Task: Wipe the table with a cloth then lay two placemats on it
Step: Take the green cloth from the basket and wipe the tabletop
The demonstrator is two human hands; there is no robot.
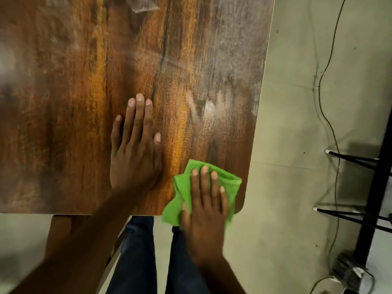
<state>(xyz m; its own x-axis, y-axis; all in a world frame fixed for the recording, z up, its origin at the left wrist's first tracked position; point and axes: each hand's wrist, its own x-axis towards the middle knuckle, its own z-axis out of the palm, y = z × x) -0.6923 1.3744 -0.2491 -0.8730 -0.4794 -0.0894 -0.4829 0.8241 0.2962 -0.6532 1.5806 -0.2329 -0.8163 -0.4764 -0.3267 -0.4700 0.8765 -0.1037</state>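
A brown wood-grain table (84, 81) fills most of the view. My left hand (135, 149) lies flat on it near the front edge, fingers straight and together. My right hand (205, 211) presses a crumpled green cloth (184, 187) onto the table's front right corner with straight fingers; part of the cloth hangs over the front edge. Dull, streaky smears (214, 107) show on the right side of the tabletop. No placemats are in view.
A pale floor (297, 124) lies to the right of the table, with a thin cable (331, 128) running down it. Black furniture legs (369, 200) stand at the far right. A pale wrinkled item (144, 5) lies at the table's far edge.
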